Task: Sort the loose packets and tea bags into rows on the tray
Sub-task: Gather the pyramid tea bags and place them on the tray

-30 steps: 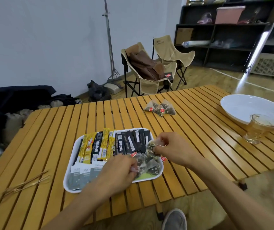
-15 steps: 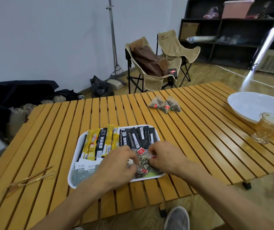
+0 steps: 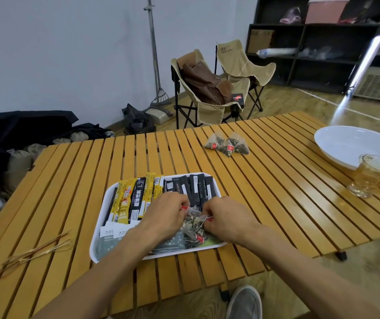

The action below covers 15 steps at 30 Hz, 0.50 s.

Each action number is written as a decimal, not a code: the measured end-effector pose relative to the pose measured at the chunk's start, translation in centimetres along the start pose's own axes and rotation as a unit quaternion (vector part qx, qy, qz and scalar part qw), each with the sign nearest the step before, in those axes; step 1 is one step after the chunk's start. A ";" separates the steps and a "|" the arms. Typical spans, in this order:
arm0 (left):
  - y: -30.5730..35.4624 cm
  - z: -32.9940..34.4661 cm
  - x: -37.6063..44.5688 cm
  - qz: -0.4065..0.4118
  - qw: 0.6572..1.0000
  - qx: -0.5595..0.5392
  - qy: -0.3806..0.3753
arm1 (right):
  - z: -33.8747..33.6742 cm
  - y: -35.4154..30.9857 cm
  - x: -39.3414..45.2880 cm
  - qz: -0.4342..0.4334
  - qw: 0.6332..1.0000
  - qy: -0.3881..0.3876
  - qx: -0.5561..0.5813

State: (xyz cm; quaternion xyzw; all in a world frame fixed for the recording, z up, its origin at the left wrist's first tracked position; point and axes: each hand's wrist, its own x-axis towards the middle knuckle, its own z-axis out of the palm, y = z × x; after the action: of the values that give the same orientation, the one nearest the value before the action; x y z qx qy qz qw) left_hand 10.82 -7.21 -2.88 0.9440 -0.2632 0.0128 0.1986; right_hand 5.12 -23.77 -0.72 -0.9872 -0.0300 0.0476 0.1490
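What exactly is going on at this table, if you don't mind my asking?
A person is sorting drink packets on a white tray. The left hand and right hand both pinch at tea bags in the tray's near right corner. Yellow packets and black packets already stand in rows at the back. More loose tea bags wait on the table.

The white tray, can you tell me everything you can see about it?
The white tray is a shallow rectangle with rounded corners and a raised rim; it looks like plastic. It lies flat near the front edge of the wooden slat table. Yellow and black stick packets stand in rows along its far side, pale packets along its near side, and tea bags are piled at its right. Both hands, left and right, work over it on the tea bags.
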 end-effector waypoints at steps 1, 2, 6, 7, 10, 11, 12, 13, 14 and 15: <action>0.0 0.0 0.0 0.000 1.000 -0.006 0.006 | 0.1 0.0 0.1 -0.001 1.000 0.009 -0.001; 0.0 0.1 -0.1 -0.002 1.000 -0.012 0.013 | 0.1 0.0 0.1 -0.003 1.000 0.016 -0.001; 0.3 -0.4 -0.9 0.014 0.998 -0.045 0.048 | -0.4 0.6 -0.3 -0.014 1.000 0.014 0.022; 0.5 -0.8 -1.3 0.026 0.996 -0.056 0.058 | -0.8 1.0 -0.5 -0.015 0.999 0.005 0.035; 1.1 -2.2 -2.4 0.072 0.992 -0.097 0.024 | -1.9 2.1 -1.2 -0.006 0.999 -0.007 0.052; 1.4 -2.5 -2.8 0.081 0.992 -0.101 -0.012 | -2.1 2.5 -1.4 -0.004 0.998 -0.011 0.057; 1.6 -2.7 -3.1 0.087 0.991 -0.092 -0.048 | -2.2 2.7 -1.6 -0.002 0.998 -0.020 0.059; 1.8 -2.7 -3.4 0.091 0.991 -0.068 -0.076 | -2.2 2.7 -1.7 0.001 0.998 -0.030 0.056; 1.8 -2.6 -3.5 0.095 0.991 -0.037 -0.091 | -2.2 2.7 -1.9 0.002 0.998 -0.042 0.047; 1.9 -2.4 -3.6 0.095 0.991 -0.008 -0.093 | -2.1 2.5 -1.9 0.003 0.998 -0.049 0.038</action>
State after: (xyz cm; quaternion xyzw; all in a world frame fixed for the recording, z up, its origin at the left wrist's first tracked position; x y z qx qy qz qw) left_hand 6.95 -5.99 -0.48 0.9100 -0.3694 -0.0588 0.1787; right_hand 3.53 -26.93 0.65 -0.9775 -0.0326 0.0972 0.1845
